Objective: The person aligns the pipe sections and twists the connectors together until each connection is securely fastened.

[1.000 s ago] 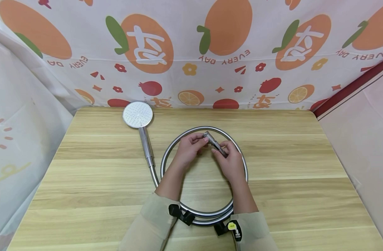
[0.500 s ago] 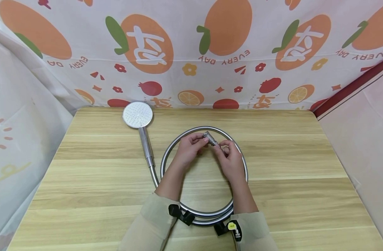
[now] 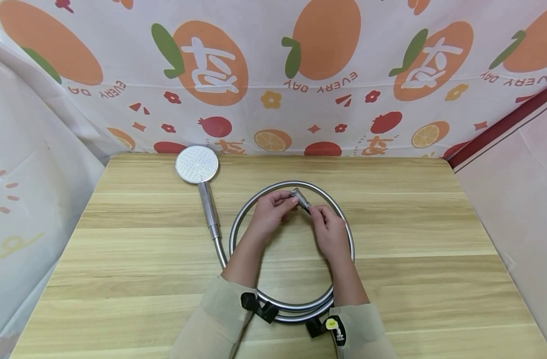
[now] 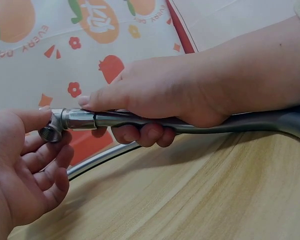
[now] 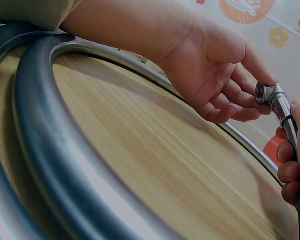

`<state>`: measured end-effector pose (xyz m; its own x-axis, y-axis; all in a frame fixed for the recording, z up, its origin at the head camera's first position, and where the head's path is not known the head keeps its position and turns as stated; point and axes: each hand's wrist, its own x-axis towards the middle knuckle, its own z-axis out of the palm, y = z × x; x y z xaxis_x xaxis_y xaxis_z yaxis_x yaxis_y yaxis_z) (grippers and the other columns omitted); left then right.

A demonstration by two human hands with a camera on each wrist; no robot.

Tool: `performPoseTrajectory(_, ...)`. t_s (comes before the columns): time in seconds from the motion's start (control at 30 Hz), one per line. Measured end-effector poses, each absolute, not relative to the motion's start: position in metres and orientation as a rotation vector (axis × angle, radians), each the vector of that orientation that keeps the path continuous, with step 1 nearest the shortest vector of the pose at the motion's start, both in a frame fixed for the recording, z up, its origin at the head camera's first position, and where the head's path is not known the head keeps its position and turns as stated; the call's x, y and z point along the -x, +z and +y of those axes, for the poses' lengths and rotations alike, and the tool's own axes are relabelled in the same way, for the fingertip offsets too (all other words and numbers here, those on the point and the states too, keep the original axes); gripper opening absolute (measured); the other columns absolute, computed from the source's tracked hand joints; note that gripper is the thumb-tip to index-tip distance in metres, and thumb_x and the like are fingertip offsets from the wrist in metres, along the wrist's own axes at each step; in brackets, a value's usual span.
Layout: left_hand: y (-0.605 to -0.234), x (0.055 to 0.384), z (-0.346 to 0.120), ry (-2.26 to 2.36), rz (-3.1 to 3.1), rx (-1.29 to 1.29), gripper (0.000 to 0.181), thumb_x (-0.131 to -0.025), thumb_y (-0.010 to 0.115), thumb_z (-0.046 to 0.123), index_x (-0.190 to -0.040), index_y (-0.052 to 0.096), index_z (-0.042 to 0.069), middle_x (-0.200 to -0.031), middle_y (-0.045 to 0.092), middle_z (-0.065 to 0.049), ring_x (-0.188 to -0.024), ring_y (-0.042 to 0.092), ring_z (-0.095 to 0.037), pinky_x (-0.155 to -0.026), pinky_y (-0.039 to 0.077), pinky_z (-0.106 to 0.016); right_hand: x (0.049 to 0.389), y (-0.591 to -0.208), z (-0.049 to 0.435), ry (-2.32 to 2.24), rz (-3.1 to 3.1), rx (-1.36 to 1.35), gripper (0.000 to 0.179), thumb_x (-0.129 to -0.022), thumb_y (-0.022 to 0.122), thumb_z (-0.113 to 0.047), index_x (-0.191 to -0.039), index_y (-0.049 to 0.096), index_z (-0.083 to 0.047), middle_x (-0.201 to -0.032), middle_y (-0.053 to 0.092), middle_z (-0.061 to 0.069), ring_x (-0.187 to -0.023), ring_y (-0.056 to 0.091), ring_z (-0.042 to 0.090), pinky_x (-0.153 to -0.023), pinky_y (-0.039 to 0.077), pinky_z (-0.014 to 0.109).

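Note:
In the head view my left hand [image 3: 269, 212] pinches a small chrome elbow fitting [image 4: 54, 126] between thumb and fingers. The elbow's threaded opening [image 5: 261, 93] shows in the right wrist view. A metal nut [image 4: 81, 119] joins the elbow to the end of a grey shower hose [image 4: 230, 124]. My right hand [image 3: 331, 229] grips the hose just behind this nut, thumb along the top and fingers curled beneath. To the left lies a shower head [image 3: 196, 164] with its round spray face up, its handle [image 3: 208, 209] running down to the hose.
The hose lies coiled in a large loop [image 3: 232, 234] around both hands on the wooden table [image 3: 435, 259]. A fruit-print cloth [image 3: 273, 109] hangs behind the far edge. Pale sheeting [image 3: 36, 184] covers the left side.
My right hand has shifted its fingers on the hose end, drawing them together nearer the nut and covering the dark stretch seen before. The left hand and the shower head have stayed put.

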<state>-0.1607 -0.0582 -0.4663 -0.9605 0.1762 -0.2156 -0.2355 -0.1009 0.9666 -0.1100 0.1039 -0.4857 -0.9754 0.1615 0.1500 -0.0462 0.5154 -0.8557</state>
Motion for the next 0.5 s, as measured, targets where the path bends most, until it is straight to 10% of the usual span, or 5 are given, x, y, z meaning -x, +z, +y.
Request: performPoseTrajectory(0.5, -0.4659, 0.1604, -0.0574, 2.161, 1.873, 0.060, 0.022, -0.090, 0.071, 0.012, -0.107, 0.069, -0.001, -0.084, 0.072, 0.003, -0.082, 0.066, -0.019, -0.062, 0.047, -0.027, 0.1092, -0.4875, 0.1041, 1.492, -2.521, 0.085, 0.031, -0.086, 0.077, -0.026, -0.107, 0.059, -0.014, -0.062, 0.056, -0.003, -0.050, 0.042, 0.011, -0.047, 0.034, 0.025)
